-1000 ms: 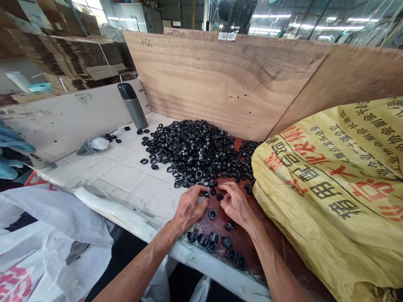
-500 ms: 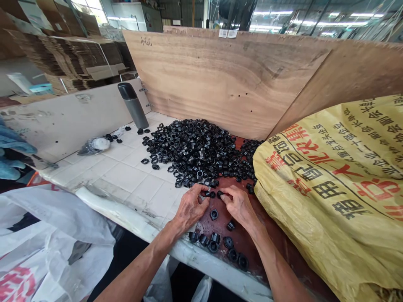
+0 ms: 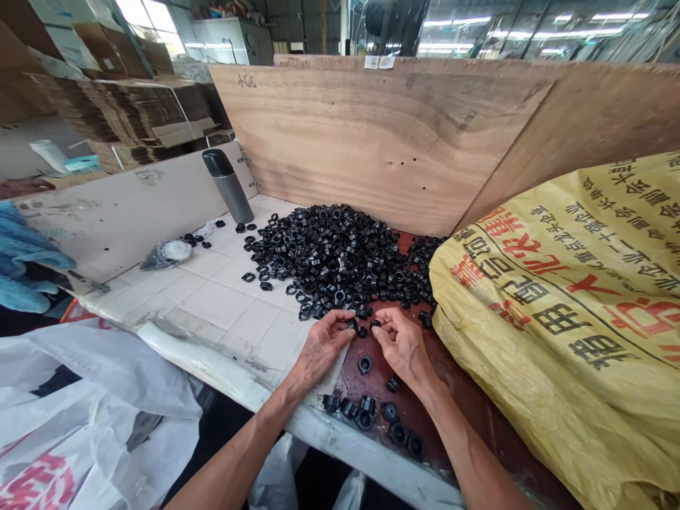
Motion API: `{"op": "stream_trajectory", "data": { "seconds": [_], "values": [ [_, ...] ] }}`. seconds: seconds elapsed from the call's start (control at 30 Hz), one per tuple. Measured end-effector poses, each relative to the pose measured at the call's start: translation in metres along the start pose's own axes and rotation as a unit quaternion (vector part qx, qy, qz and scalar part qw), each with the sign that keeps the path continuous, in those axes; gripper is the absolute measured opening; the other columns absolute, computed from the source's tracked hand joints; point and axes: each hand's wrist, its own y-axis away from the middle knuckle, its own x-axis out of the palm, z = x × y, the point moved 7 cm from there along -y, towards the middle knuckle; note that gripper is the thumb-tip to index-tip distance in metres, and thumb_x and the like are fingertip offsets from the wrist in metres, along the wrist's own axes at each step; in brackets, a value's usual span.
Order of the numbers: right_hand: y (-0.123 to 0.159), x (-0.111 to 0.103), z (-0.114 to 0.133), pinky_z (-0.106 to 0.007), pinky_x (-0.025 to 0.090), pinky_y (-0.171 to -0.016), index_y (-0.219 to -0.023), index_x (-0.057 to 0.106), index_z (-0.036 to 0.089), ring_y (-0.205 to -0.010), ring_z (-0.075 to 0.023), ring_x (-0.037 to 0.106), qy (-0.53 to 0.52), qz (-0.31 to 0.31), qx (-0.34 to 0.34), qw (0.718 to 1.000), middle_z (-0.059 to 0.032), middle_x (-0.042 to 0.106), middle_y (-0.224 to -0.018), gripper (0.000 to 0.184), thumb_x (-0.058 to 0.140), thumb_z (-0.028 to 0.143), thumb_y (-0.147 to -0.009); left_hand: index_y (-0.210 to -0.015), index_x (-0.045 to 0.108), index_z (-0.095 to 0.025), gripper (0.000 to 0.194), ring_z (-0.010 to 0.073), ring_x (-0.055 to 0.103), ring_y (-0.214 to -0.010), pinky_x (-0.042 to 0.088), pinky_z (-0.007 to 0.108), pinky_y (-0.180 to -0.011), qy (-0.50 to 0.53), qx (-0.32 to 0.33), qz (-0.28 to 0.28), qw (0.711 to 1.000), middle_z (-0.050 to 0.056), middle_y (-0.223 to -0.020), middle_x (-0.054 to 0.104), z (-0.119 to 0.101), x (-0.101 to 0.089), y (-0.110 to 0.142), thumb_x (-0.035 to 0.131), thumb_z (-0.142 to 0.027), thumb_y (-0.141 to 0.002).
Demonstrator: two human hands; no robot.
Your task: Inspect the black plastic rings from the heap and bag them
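So, left hand [image 3: 323, 347]: fingers curled narrow, tips on a black plastic bushing [image 3: 353, 324] at the heap's near edge.
Right hand [image 3: 402, 346]: fingertips pinched narrow on another bushing [image 3: 375, 324], just beside the left hand.
Loose bushings [image 3: 366, 418]: nearer than the heap, on a red-brown board [image 3: 451, 425], unmoved since earlier.
Bushing heap [image 3: 334, 258]: beyond both hands.
Yellow woven sack [image 3: 552, 319]: right of the heap, touching it.
Wooden panel [image 3: 372, 142]: behind the heap.

heap of plastic bushings [image 3: 329, 258] — on tiled bench [image 3: 212, 312] | plywood board [image 3: 372, 142] behind | woven sack [image 3: 552, 319] right | flask [image 3: 227, 188] left
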Motion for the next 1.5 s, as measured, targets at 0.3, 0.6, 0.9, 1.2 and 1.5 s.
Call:
{"op": "stream_trajectory", "data": {
  "seconds": [0.3, 0.6, 0.9, 1.2, 1.5],
  "values": [
    [0.005, 0.003, 0.022, -0.03, 0.056, -0.077, -0.094, 0.067, 0.021, -0.083, -0.0184, 0.068, -0.26, 0.055, 0.074, 0.961, -0.0025, 0.071, -0.093, 0.02, 0.071, 0.03, -0.077, -0.111, 0.067, -0.017, 0.031, 0.0156, 0.068, -0.091, 0.05, 0.029, -0.091, 0.155, -0.017, 0.057, 0.986, 0.006, -0.104, 0.072, -0.006, 0.004, 0.004, 0.076, -0.021, -0.082],
    [0.005, 0.002, 0.021, -0.031, 0.058, -0.08, -0.103, 0.065, 0.021, -0.088, -0.019, 0.07, -0.237, 0.011, 0.039, 0.971, -0.0071, 0.07, -0.109, 0.021, 0.067, 0.031, -0.084, -0.113, 0.068, -0.017, 0.035, 0.0182, 0.069, -0.09, 0.052, 0.031, -0.088, 0.151, -0.027, 0.041, 0.987, 0.008, -0.102, 0.074, -0.007, 0.003, 0.004, 0.078, -0.023, -0.08],
    [0.009, 0.012, 0.018, -0.028, 0.057, -0.075, -0.099, 0.067, 0.021, -0.083, -0.0194, 0.071, -0.204, 0.036, 0.054, 0.977, -0.004, 0.074, -0.093, 0.019, 0.07, 0.03, -0.083, -0.073, 0.071, -0.016, 0.011, 0.0165, 0.064, -0.091, 0.049, 0.028, -0.086, 0.1, 0.03, -0.041, 0.994, 0.005, -0.1, 0.07, -0.02, -0.008, 0.003, 0.08, -0.019, -0.073],
    [0.008, 0.004, 0.027, -0.029, 0.056, -0.075, -0.098, 0.068, 0.023, -0.084, -0.0189, 0.068, -0.103, 0.006, -0.038, 0.994, -0.004, 0.071, -0.097, 0.013, 0.065, 0.028, -0.087, -0.09, 0.07, -0.019, 0.021, 0.0165, 0.065, -0.089, 0.049, 0.03, -0.085, 0.098, 0.018, 0.006, 0.995, 0.003, -0.097, 0.07, -0.017, 0.002, 0.005, 0.082, -0.021, -0.074],
    [0.009, 0.003, 0.033, -0.03, 0.055, -0.071, -0.099, 0.064, 0.024, -0.075, -0.02, 0.068, -0.036, -0.011, -0.068, 0.997, -0.0041, 0.072, -0.09, 0.013, 0.062, 0.033, -0.09, -0.096, 0.076, -0.019, 0.023, 0.0197, 0.065, -0.094, 0.052, 0.031, -0.087, 0.011, 0.073, 0.013, 0.997, 0.006, -0.103, 0.068, -0.024, 0.003, 0.006, 0.081, -0.029, -0.076]
  ]
}}
